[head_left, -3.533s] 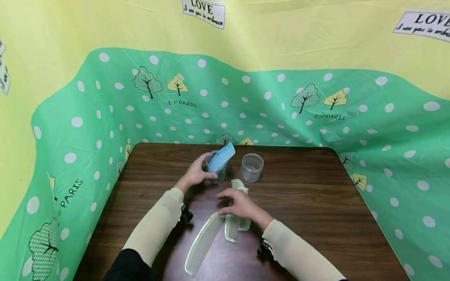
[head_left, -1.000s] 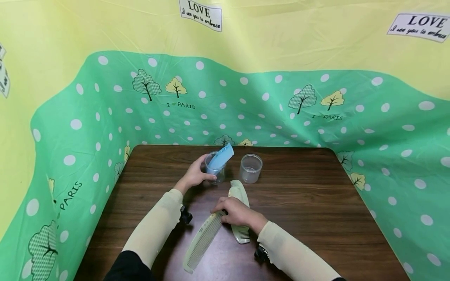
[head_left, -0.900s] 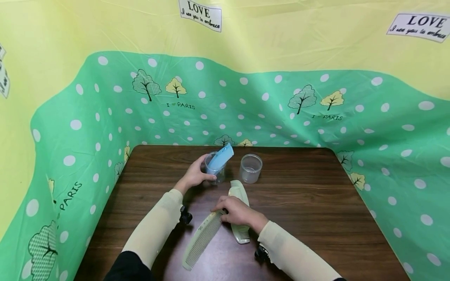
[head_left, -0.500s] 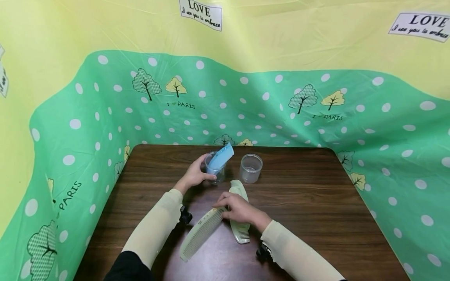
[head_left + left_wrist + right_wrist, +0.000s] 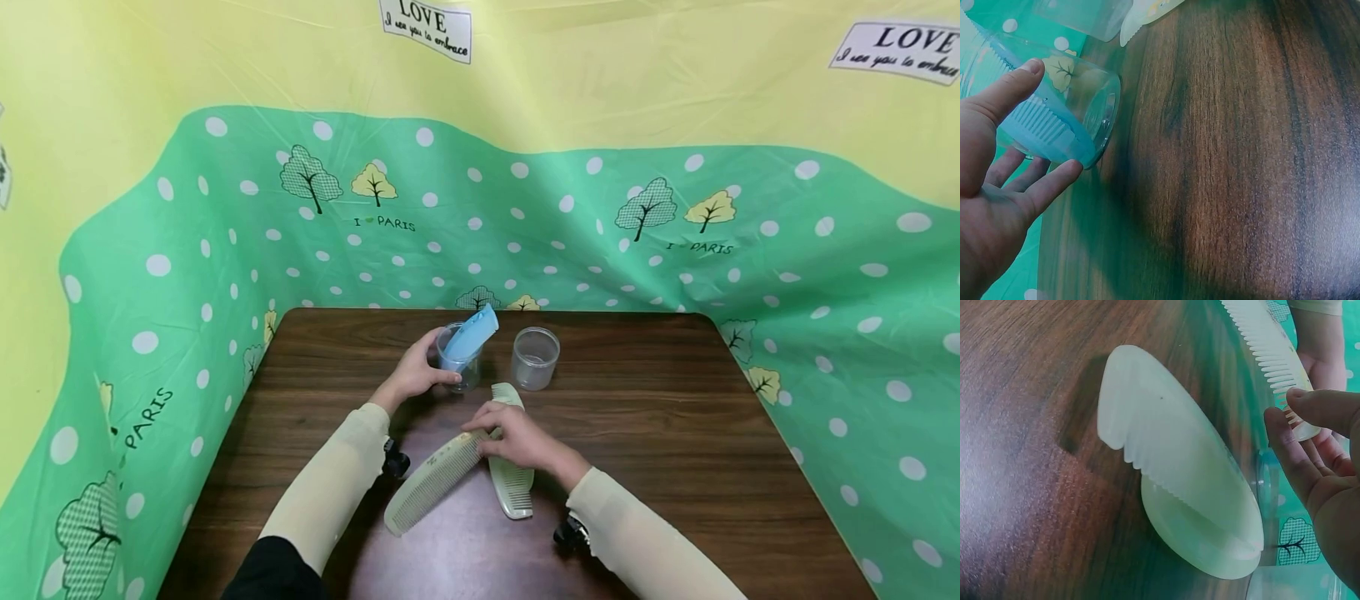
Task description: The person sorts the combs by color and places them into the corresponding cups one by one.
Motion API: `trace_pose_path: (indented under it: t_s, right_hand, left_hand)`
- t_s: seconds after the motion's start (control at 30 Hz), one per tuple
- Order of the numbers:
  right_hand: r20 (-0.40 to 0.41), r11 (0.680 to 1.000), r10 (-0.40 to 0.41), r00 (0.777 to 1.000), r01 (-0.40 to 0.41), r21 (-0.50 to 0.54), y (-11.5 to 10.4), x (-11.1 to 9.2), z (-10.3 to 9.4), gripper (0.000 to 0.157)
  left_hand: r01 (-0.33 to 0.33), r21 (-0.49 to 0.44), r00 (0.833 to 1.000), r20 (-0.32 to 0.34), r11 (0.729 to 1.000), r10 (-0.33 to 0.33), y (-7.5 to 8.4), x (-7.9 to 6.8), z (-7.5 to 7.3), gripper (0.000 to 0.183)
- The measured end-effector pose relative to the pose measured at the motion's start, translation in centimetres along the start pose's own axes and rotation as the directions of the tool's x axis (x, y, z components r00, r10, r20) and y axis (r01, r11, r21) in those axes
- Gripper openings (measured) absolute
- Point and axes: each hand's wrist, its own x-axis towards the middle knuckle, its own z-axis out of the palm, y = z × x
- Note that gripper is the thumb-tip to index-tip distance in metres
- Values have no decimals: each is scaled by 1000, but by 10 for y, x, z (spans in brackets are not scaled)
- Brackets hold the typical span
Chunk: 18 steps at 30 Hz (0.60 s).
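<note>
My left hand [image 5: 414, 372] grips a clear plastic jar [image 5: 1102, 115] from the left, thumb on the near side. Inside the jar a light-blue comb [image 5: 471, 335] leans, its top sticking out past the rim. With thumb and fingertips, my right hand [image 5: 521, 437] pinches one end of a long pale-green comb [image 5: 433, 485]; the comb slants down to the left, teeth facing down and right. Under and beside that hand lie pale-green combs [image 5: 1179, 450], overlapping on the table; the hand hides part of them in the head view.
A second clear jar [image 5: 536, 358] stands upright to the right of the gripped one, with nothing seen in it. Both are near the back of the dark wooden table [image 5: 660, 433]. A green and yellow patterned cloth [image 5: 480, 192] hangs behind and along the sides.
The long comb lay on the table at first; my right hand has taken its end, and its lower end has swung up and left. My left hand and the jar have stayed put.
</note>
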Motion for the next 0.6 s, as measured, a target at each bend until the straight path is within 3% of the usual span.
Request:
trace_pose_path:
  t_s: [0.6]
  right_hand:
    - [-60, 998, -8, 998, 12, 67, -11, -7, -20, 31]
  left_hand:
    - [4, 1, 1000, 6, 1000, -4, 1, 0, 0, 98]
